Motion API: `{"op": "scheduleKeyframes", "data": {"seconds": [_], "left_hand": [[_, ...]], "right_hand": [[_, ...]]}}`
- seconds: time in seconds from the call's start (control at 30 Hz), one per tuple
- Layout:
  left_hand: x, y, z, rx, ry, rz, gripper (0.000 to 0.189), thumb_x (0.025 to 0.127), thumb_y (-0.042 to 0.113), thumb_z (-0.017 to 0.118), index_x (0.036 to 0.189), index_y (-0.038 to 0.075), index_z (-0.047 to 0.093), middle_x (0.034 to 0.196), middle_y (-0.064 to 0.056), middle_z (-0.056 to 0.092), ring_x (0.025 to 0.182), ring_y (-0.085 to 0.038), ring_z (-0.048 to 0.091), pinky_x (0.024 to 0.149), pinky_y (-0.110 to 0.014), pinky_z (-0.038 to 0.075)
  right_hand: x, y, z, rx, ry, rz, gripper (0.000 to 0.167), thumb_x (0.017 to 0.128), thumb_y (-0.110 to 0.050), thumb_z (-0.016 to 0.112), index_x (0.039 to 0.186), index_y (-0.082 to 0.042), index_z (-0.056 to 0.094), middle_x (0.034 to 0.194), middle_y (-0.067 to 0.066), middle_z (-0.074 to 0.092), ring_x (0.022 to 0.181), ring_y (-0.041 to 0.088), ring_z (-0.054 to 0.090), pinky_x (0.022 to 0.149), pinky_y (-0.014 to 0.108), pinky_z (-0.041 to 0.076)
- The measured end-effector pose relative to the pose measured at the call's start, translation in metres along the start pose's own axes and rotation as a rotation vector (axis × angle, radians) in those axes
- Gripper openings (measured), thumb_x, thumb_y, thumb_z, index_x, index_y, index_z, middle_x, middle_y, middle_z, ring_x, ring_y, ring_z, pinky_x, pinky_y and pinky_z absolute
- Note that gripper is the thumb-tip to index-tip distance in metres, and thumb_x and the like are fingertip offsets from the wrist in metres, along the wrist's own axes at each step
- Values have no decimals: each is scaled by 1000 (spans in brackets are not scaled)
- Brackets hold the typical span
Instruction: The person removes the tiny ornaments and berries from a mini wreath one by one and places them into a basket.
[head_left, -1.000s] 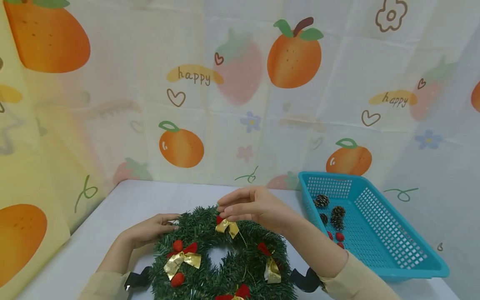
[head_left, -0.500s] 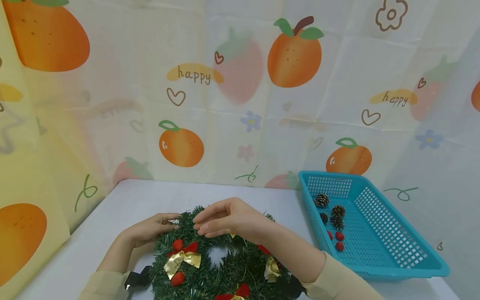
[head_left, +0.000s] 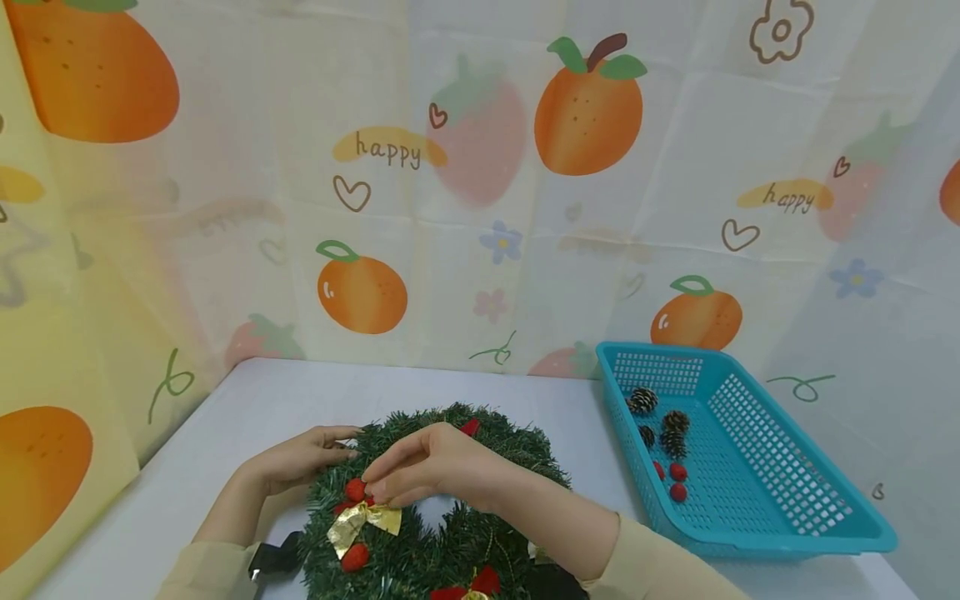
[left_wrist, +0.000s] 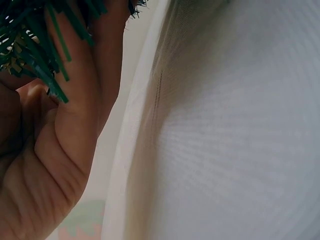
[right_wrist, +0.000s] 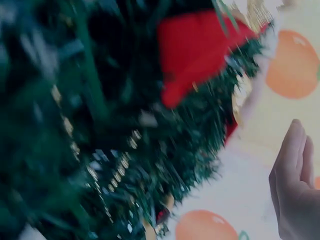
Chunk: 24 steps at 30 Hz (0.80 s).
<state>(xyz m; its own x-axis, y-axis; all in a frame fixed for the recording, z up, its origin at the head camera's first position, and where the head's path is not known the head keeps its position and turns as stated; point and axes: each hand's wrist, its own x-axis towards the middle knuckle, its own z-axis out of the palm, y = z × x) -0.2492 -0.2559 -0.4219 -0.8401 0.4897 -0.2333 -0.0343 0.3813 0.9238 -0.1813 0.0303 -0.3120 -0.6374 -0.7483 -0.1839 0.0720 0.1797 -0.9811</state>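
A green tinsel wreath (head_left: 442, 550) lies at the front of the table. My left hand (head_left: 300, 458) grips its left edge, with the fingers curled round the needles in the left wrist view. My right hand (head_left: 431, 467) is over the wreath's upper left, palm down with loosely extended fingers. Its fingertips are right at a red ball (head_left: 355, 489) above a gold bow (head_left: 362, 523) with red loops; a second red ball (head_left: 356, 557) sits below that bow. In the right wrist view a red bow loop (right_wrist: 195, 50) and gold bead strings show on the wreath.
A turquoise mesh basket (head_left: 765, 475) stands at the right, holding several pine cones (head_left: 674, 433) and red balls (head_left: 678, 492). A fruit-print cloth (head_left: 480, 275) hangs behind the white table (head_left: 315, 387). Another red bow (head_left: 486, 581) is at the wreath's front.
My right hand has moved left and down from the bow at the wreath's top to the left bow and its upper red ball. My left hand stays in place.
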Motion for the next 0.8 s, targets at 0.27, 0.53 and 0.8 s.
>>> {"op": "scheduleKeyframes", "data": {"seconds": [0.27, 0.53, 0.8], "left_hand": [[-1, -1, 0, -19, 4, 16, 71, 103, 27, 52, 155, -7, 18, 151, -41, 31, 52, -5, 20, 52, -21, 31], [0, 0, 1, 16, 7, 3, 70, 103, 29, 52, 155, -5, 20, 156, -39, 22, 116, -32, 57, 82, -33, 50], [-2, 2, 1, 3, 16, -3, 72, 102, 29, 54, 156, -4, 21, 153, -40, 27, 57, -10, 22, 56, -24, 34]], "right_hand": [[4, 18, 12, -10, 59, 72, 24, 92, -7, 67, 114, 1, 72, 117, 15, 73, 96, 22, 72, 86, 36, 59], [7, 35, 25, -2, 121, 64, 23, 90, -4, 69, 111, 1, 73, 113, 17, 74, 91, 18, 72, 84, 35, 59], [8, 39, 32, -69, 160, 81, 20, 85, 1, 71, 105, 0, 75, 107, 16, 76, 94, 16, 71, 85, 35, 58]]}}
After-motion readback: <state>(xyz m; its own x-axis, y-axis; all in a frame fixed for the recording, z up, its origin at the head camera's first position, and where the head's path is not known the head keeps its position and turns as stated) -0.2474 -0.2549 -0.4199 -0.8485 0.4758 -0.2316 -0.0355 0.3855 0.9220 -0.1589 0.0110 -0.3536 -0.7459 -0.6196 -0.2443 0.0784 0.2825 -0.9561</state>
